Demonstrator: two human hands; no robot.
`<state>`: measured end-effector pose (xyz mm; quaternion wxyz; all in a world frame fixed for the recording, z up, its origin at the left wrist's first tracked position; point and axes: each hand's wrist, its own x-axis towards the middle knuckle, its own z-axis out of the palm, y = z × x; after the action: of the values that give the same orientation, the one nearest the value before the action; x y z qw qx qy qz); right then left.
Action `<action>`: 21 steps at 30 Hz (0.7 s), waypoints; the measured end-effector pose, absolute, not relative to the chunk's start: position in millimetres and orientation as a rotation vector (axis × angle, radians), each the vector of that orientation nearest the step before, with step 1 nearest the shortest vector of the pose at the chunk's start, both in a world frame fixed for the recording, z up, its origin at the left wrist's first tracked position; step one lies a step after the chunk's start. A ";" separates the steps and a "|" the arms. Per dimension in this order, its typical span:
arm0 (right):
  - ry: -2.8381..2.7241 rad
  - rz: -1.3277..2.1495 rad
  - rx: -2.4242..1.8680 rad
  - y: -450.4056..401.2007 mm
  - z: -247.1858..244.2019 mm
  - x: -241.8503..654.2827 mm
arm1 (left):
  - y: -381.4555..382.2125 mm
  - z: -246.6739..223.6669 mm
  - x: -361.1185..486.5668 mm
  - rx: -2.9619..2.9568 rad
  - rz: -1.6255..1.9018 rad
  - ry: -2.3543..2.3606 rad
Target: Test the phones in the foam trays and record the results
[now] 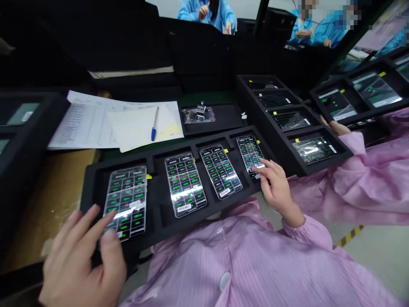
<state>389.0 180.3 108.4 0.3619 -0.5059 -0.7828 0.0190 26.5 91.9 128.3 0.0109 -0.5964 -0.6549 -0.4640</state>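
Note:
A black foam tray lies in front of me, holding several lit phone-like screens with green text in grids. My left hand has its fingers spread, the index fingertip over the lower part of the leftmost screen. At the tray's right end, my right hand reaches with extended fingers to the lower right of the rightmost screen; it holds nothing. Between them lie a second screen and a third screen. Small yellow tabs stick out beside the screens.
Behind the tray are printed sheets, a blue pen and a shallow black tray with a bagged metal part. More device trays stand right, beside a co-worker's hand and pink sleeve. People in blue are beyond.

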 end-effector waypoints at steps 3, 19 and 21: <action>-2.077 0.033 -1.290 176.2 112.3 375.7 | 97.0 133.6 35.4 -1.886 -1.332 -1.956; -2.519 0.412 -0.657 172.9 129.5 269.9 | 96.1 128.9 51.6 -2.216 -0.910 -1.799; -2.596 0.453 -0.615 172.7 129.6 254.2 | 89.7 130.7 40.1 -2.060 -0.954 -1.863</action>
<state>254.2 172.7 129.6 0.2160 -0.2218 -0.9367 0.1633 40.1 89.7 130.7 0.1022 -0.6977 -0.6312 -0.3232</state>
